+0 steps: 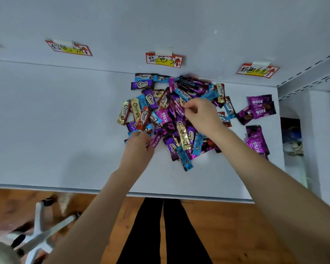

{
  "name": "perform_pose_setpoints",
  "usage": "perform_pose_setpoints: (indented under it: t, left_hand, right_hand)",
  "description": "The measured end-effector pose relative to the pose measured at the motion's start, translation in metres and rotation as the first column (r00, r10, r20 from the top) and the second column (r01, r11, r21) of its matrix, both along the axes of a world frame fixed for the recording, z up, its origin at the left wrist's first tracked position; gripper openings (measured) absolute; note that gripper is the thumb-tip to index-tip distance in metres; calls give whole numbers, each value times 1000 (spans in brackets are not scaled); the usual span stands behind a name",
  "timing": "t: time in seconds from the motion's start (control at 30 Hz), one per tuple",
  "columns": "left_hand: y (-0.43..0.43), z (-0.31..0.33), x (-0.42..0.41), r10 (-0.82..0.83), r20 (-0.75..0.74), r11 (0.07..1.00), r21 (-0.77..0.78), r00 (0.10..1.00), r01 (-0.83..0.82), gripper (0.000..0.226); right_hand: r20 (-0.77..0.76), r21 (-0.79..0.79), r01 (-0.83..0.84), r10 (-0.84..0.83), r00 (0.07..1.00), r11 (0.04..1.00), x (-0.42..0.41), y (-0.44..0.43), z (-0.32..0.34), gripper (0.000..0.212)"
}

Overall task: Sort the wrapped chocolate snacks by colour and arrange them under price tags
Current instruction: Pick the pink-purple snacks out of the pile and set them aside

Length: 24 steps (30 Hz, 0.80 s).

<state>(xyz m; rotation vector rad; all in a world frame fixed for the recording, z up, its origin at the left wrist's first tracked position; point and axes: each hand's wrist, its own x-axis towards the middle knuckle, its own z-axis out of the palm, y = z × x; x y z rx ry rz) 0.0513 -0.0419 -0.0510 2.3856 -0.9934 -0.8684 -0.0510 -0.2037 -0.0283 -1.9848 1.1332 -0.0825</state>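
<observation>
I see the white shelf [65, 121] with the mixed pile [152, 103] lying under both hands. Purple Kiss packets [259, 109] sit apart, right of the right hand [200, 116], below a price tag [257, 70]. The right hand pinches a pink wrapper [179, 109]; the left hand [141, 143] curls at the pile's near edge, and I cannot tell its grip. My worry is that the overlapping foils drag neighbours along, or that purple gets sorted as pink.

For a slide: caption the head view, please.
Left hand and right hand pick at the snack pile under price tags; purple packets lie apart.
</observation>
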Motion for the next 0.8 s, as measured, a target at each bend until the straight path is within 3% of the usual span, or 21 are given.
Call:
perform_pose_setpoints:
  t: [0.13, 0.27, 0.43, 0.53, 0.67, 0.8]
  left_hand:
    - [-3, 7, 4, 91, -1, 992, -88, 996, -91, 7]
    - [-21, 12, 8, 243, -134, 962, -94, 961, -256, 12]
    - [-53, 3, 3, 137, -116, 981, -125, 984, -152, 12]
    - [-66, -5, -1, 141, -71, 987, -67, 987, -146, 31]
    - [-74, -13, -4, 111, 5, 988, 102, 994, -111, 69]
    - [-78, -13, -6, 84, 34, 987, 138, 996, -88, 65]
  right_hand:
    - [90, 178, 158, -176, 980, 971, -25, -1, 6, 24]
    - [183, 349, 235, -312, 932, 907, -56, 9, 9, 19]
    - [240, 366, 236, -336, 911, 900, -85, 22, 6, 38]
    - [253, 357, 218, -318, 914, 908, -96, 27, 2, 52]
    - [214, 343, 232, -316, 924, 910, -107, 29, -7, 50]
    - [191, 322, 218, -289, 938, 921, -113, 34, -13, 49]
